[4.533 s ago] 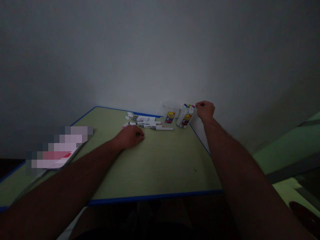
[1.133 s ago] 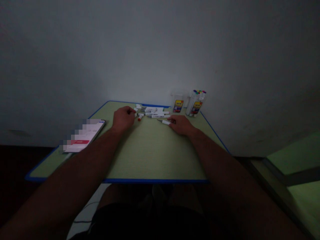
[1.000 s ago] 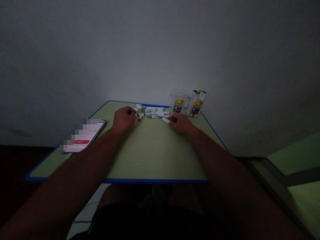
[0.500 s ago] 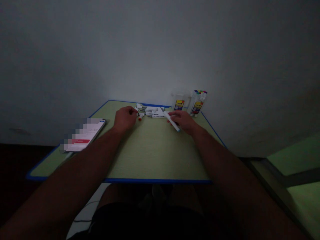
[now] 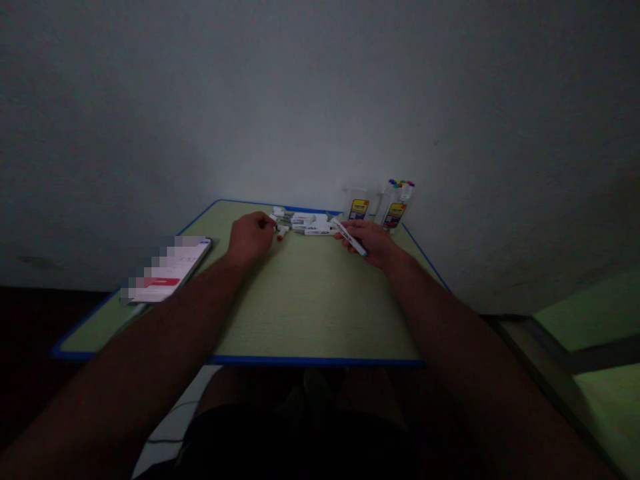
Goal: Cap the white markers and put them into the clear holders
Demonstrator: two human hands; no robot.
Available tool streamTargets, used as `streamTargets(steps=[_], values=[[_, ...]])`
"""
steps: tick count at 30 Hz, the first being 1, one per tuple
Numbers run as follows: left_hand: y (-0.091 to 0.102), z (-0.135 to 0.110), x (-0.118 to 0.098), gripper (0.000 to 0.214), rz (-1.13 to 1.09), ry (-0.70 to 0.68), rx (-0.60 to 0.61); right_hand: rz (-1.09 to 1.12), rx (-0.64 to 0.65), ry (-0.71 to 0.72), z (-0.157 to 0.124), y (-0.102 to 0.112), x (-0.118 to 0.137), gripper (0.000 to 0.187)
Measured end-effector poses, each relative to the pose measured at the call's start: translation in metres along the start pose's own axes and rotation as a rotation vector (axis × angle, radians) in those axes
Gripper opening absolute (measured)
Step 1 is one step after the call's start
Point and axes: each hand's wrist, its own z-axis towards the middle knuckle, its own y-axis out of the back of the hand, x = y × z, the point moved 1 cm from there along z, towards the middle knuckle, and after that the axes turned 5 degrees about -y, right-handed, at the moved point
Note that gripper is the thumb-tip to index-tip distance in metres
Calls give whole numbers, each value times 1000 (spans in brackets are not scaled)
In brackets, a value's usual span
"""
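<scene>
A white marker (image 5: 354, 242) with a blue-tinted end slants across the fingers of my right hand (image 5: 373, 241), which is closed around it. My left hand (image 5: 250, 239) rests on the table at the left of a group of white markers (image 5: 310, 225), its fingers curled together. Whatever the left fingertips hold, if anything, is too small and dark to make out. Just right of those fingertips lies a short white piece with an orange-red end (image 5: 282, 233), apart from the group.
Behind my right hand stand a clear plastic case (image 5: 359, 202) with a yellow label and another case (image 5: 396, 203) full of colour-tipped markers. A phone (image 5: 173, 270) with its screen lit lies on the left of the blue-edged table (image 5: 310, 313). A wall rises behind.
My right hand has turned the marker, so printing on its barrel now faces me, and its lower end has shifted slightly right and up. My left hand has stayed put.
</scene>
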Motion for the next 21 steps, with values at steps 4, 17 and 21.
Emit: streamTargets(steps=[4,17,21], values=[[-2,0,2,24,9,-7,-2,6,11,5,1,0,0,18],[-6,-8,-6,19,42,-60,61,-157,-173,22,12,-4,-17,11],[-11,-2,-9,19,105,-80,87,-132,-153,12,13,-7,-17,11]])
